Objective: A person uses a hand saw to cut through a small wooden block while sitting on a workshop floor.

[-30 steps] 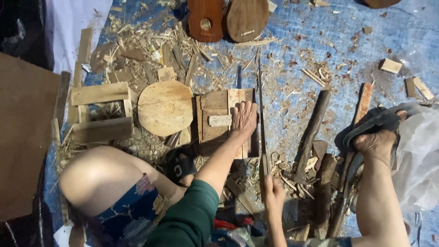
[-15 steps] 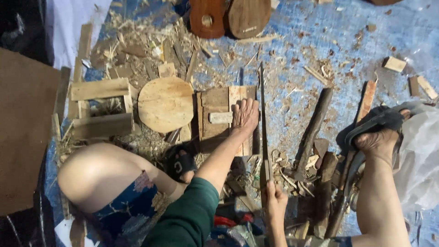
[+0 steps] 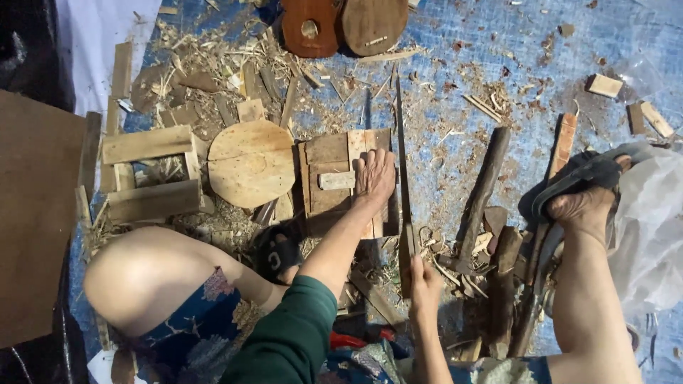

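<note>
Sawing on, saw (image 3: 403, 185) lower than before

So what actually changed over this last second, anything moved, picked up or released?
Very little. The right hand has slid slightly toward the body along the long blade, gripping its handle as before. The left hand stays pressed flat on the wooden board. Nothing was picked up or released. The round wooden disc, the wood scraps and the sandalled foot lie as they did.

Left hand (image 3: 375, 176) on wooden board (image 3: 334, 178)
</note>
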